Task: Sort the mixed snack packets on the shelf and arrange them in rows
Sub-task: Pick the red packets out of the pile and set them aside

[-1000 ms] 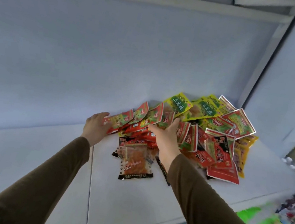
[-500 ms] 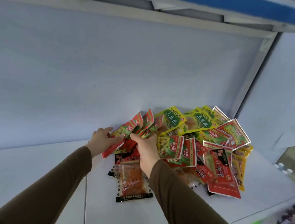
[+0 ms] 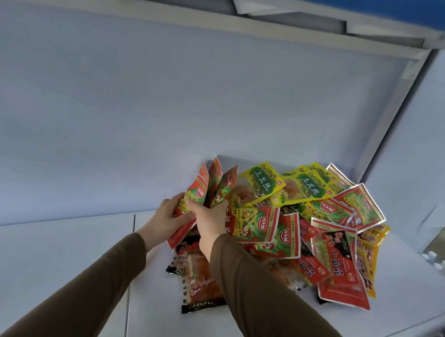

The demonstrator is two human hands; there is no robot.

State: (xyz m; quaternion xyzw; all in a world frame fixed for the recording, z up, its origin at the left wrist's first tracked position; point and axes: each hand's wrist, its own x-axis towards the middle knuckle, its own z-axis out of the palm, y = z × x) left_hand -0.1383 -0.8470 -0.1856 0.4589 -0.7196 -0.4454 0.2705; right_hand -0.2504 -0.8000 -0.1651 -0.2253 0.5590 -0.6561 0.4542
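Gathering step under way: collecting matching red-and-green packets (image 3: 206,192) out of the mixed pile (image 3: 307,226) into one upright fanned bunch at the pile's left edge, against the far wall. Judging the task as early, with no row yet laid on the white shelf (image 3: 38,271).

Gripping the bunch from both sides. Left hand (image 3: 169,222) curling round the lower left of the bunch, thumb lying across the packet faces. Right hand (image 3: 211,221) closing on the bunch's right edge, fingers wrapped behind and hidden; exact finger spread not readable. Packet tops fanning up above both hands, lower corners poking out below the left palm.

Remaining pile lying just right of the hands: yellow-green packets (image 3: 263,184) at the far side, red packets with black panels (image 3: 337,258) nearer right, an orange clear-window packet (image 3: 199,282) nearest, partly under the right forearm.

Expecting next: squaring the bunch's edges, then carrying it left to bare shelf and setting it down as a first row. Watching for slippery foil sliding out of the fan.
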